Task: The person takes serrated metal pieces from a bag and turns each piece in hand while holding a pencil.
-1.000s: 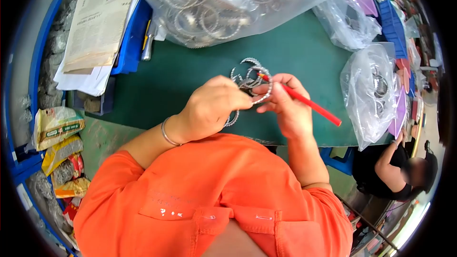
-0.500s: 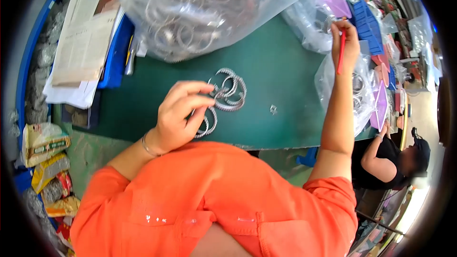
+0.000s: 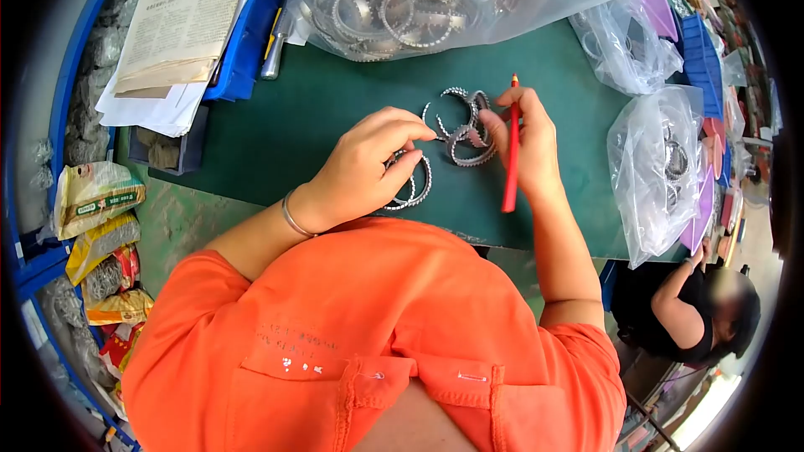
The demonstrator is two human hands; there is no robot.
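Observation:
My left hand (image 3: pixel 368 163) is over the green table, its thumb and forefinger curled in at the edge of a silver toothed bangle (image 3: pixel 427 112); the grip is partly hidden. Just below those fingers lie overlapping bangles (image 3: pixel 425 184). My right hand (image 3: pixel 532 142) holds a red pen (image 3: pixel 511 167) upright against the fingers. Its thumb and forefinger are beside a small cluster of silver bangles (image 3: pixel 471 151) between my hands.
A large clear bag of bangles (image 3: pixel 402 12) lies at the far edge. Smaller plastic bags (image 3: pixel 657 176) stand at right, near a blue basket (image 3: pixel 702 63). Papers (image 3: pixel 180 25) rest over a blue tray (image 3: pixel 255 42) at left. A person in black (image 3: pixel 670 310) sits at lower right.
My right hand has come in from the bags at right to the bangles, still with the red pen. A small silver piece on the table is no longer visible. The view has shifted.

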